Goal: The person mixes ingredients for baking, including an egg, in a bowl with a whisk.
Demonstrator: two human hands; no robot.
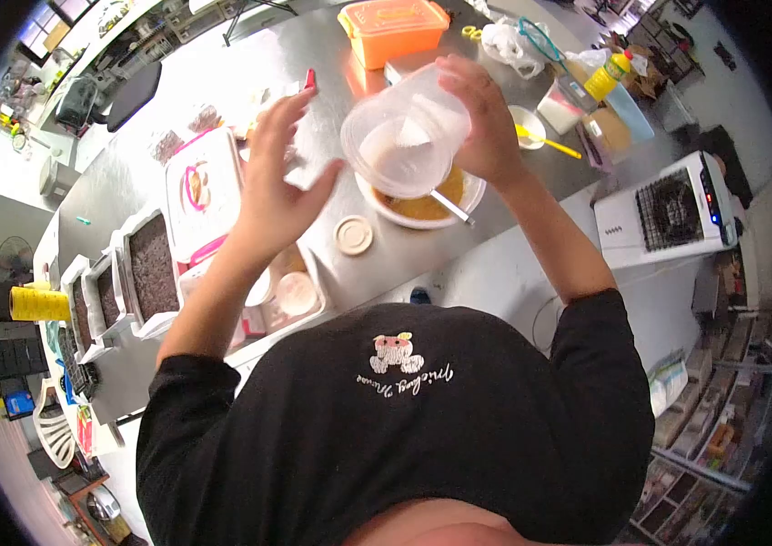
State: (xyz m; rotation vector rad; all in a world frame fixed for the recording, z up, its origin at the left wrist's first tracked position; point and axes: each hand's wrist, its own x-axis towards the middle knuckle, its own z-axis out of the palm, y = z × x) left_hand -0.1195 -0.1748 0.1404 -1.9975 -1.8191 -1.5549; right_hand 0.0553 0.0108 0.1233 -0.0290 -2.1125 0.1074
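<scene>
My right hand (486, 127) grips a clear plastic tub (395, 136) by its side and base. The tub is tilted, its open mouth toward me, over a white bowl (479, 196). White residue shows inside the tub. In the bowl is an orange-brown mixture (445, 205), with a metal-handled utensil (452, 207) sticking out over the near rim; its far end is hidden. My left hand (281, 177) is held up to the left of the tub, apart from it, fingers spread and holding nothing. A round cream lid (353, 235) lies on the metal table below the tub.
An orange lidded box (395, 32) stands at the back. To the right are a small white bowl with a yellow utensil (554, 143), a yellow bottle (609, 75) and a white appliance (668, 209). Pink-edged trays (204, 196) and dark-filled foil-like pans (151, 264) sit left.
</scene>
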